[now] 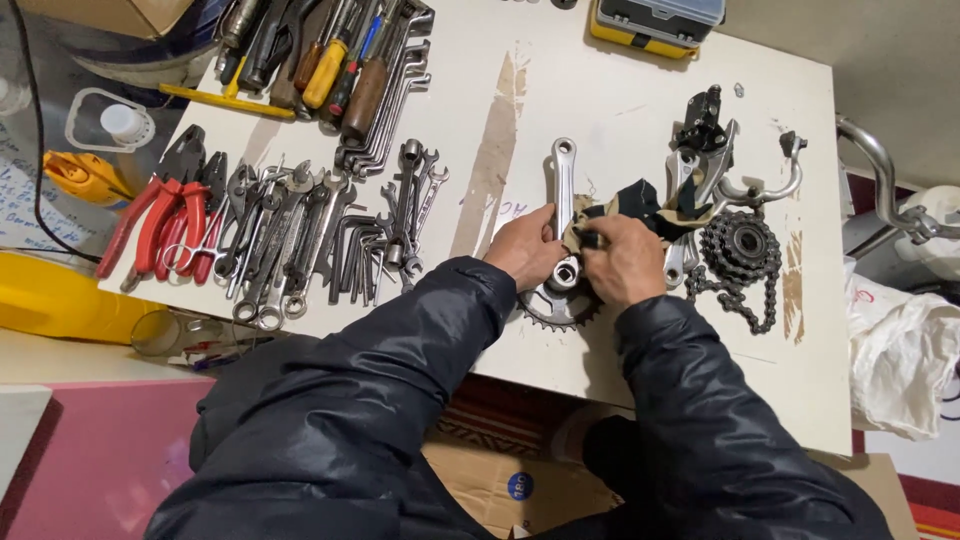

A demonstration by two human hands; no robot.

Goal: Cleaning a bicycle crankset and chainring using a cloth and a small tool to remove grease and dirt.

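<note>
Centre of the frame, on the white table (pixel 640 110): crank arm (pixel 563 190) with its toothed ring low at the wrists. Left hand (pixel 525 245) pressed against that arm, fingers curled onto the metal. Right hand (pixel 625 260) bunched tight on a dirty rag (pixel 640 205), pinching it down at the arm's hub end. Just right, a second arm, a cog cluster (pixel 742 243) and a looped chain (pixel 745 300). Far left, red pliers (pixel 160 225) beside rows of wrenches (pixel 290 240); screwdrivers (pixel 330 60) at upper left.
</note>
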